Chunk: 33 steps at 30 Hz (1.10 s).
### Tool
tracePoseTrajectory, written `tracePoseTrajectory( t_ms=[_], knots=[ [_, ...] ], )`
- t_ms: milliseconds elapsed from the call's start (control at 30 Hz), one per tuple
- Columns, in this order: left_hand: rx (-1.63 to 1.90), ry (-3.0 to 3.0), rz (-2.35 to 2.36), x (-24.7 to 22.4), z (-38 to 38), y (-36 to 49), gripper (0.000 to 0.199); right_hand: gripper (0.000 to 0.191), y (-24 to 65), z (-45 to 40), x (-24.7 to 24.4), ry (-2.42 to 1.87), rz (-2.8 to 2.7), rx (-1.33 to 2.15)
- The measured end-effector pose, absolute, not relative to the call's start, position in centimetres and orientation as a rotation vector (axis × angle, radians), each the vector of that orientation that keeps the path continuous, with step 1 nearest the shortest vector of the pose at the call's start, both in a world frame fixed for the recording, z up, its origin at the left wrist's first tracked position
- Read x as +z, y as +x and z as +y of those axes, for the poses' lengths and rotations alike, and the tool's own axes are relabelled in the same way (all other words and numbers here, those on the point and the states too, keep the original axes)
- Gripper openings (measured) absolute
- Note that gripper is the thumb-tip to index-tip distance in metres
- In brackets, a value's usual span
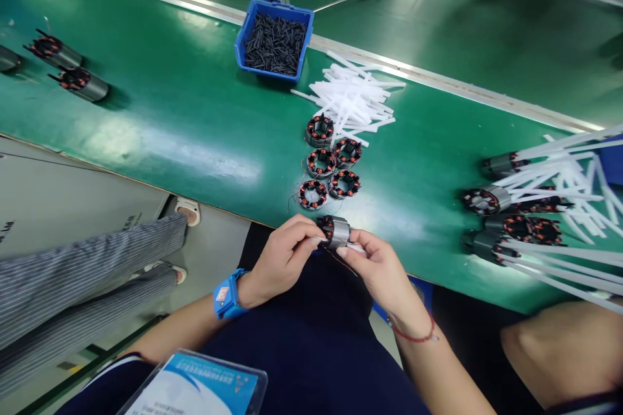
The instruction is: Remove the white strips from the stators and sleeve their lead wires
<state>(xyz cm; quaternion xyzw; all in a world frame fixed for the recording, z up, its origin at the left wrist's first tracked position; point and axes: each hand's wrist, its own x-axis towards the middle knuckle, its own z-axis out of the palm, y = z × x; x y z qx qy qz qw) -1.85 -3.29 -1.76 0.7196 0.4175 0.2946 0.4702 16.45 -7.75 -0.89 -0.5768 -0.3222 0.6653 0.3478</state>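
A motor stator [337,231], a grey metal ring with dark end teeth and copper windings, is held on its side between my hands at the table's front edge. My left hand [282,253], with a blue wristband, is closed; its thumb and index finger pinch the end of a white strip [318,240] at the stator's left face. My right hand [379,266] is closed at the stator's right end, fingertips against its rim and on white material [357,248] there. A thin wire hangs below. Just beyond, several wound stators [320,163] stand in a cluster.
White strips [353,97] lie piled behind the cluster. A blue bin [275,71] holds black pieces. More stators stand at left [82,83] and at right [487,200], some with white strips. A neighbour's arm [559,343] is at right; another person's striped trousers [97,285] at left.
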Motion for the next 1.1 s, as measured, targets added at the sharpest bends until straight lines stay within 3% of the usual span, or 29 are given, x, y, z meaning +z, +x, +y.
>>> tracePoseTrajectory(
  t_ms=[133,400,833,933,1100],
  knots=[
    [0.757,1.717,0.974,-1.5,-3.3,-2.1,0.013,0.023,16.2,-8.2,-0.9,-1.571,-0.888,1.670],
    [0.484,1.719,1.067,-0.5,-2.8,-0.8,0.011,0.020,15.8,-8.8,-0.8,-1.766,-1.242,1.349],
    [0.494,1.733,1.048,-0.8,-2.9,-0.8,0.005,0.035,20.3,-7.9,0.7,-1.577,-1.575,1.698],
    [0.514,1.723,1.013,-1.1,-2.8,-0.9,0.002,0.033,22.3,-4.8,2.3,-1.654,-1.730,1.440],
    [0.569,1.753,0.982,-1.7,-2.6,-1.0,0.003,0.025,22.6,4.3,3.0,-1.857,-1.693,0.509]
  ],
)
